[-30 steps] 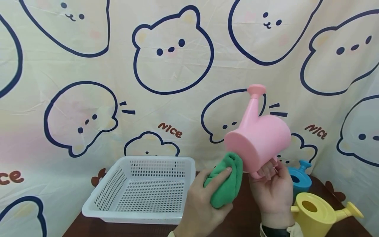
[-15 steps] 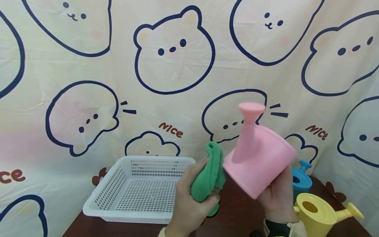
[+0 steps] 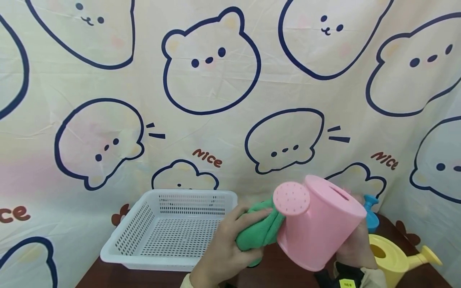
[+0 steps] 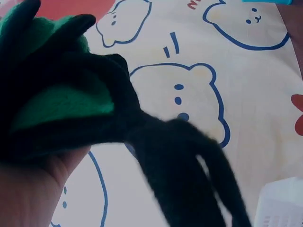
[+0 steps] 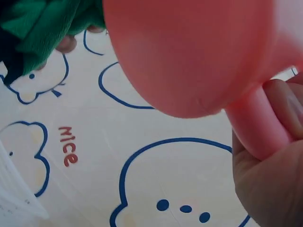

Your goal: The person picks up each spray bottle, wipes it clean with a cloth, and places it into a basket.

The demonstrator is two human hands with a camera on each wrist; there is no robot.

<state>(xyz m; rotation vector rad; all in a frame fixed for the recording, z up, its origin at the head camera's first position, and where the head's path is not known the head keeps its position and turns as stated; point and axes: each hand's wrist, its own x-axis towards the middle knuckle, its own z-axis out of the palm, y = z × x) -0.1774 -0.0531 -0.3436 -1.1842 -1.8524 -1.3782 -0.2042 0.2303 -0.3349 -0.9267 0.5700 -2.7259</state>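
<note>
A pink watering can (image 3: pixel 317 224) is held up over the table, tilted, with its sprinkler head (image 3: pixel 291 199) facing the head camera. My right hand (image 3: pixel 354 244) grips its handle (image 5: pixel 258 120), fingers wrapped round it in the right wrist view. My left hand (image 3: pixel 230 240) holds a folded green cloth (image 3: pixel 257 230) between thumb and fingers. That cloth is right at the can's left side, by the sprinkler head and spout. In the left wrist view the fingers (image 4: pixel 71 30) curl over the cloth in dark shadow.
A white perforated basket (image 3: pixel 173 236) stands on the dark brown table (image 3: pixel 273 272) to the left. At the right sit a yellow watering can (image 3: pixel 392 260) and, behind it, a blue watering can (image 3: pixel 371 218). A cartoon-print curtain (image 3: pixel 212 136) hangs close behind.
The pink can has come down and turned, from base showing to sprinkler head and top opening showing. My left hand moved left off the base, then the cloth came back beside the spout.
</note>
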